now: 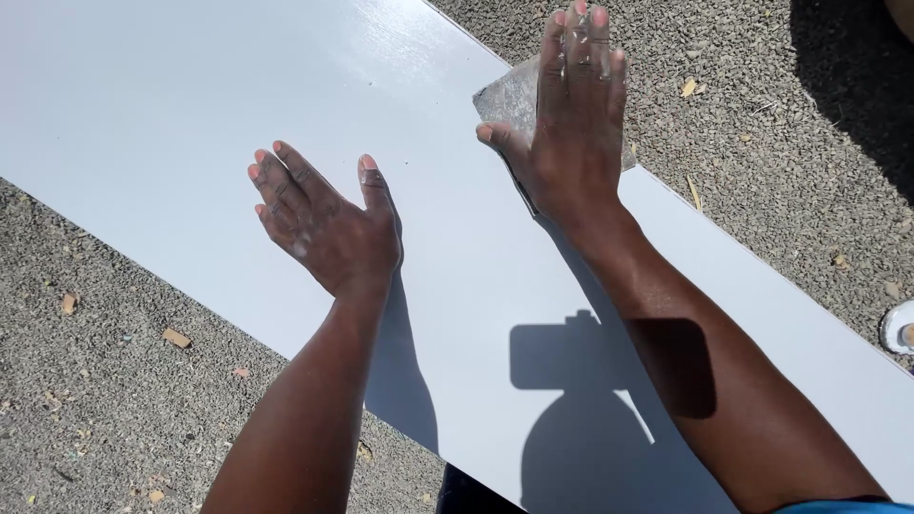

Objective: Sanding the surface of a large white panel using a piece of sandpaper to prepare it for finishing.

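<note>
Gravel ground (pixel 781 114) under long pale grey panel (pixel 190 124). Left hand (pixel 328 224) flat, fingers spread, steadying panel, holding nothing. Right hand (pixel 571 114) flat, pressing grey sanding sheet (pixel 509 95) at far edge. Surface looks smooth; dust on fingers suggests sanding well along.

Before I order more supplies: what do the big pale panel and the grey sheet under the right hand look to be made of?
The panel looks like a flat board, perhaps wood or composite, with a smooth pale grey-white painted coat; it shows a soft sheen in the sun. The grey sheet under the right hand looks like sandpaper or abrasive paper: thin, dull, speckled. The left hand rests flat on the panel.
</note>
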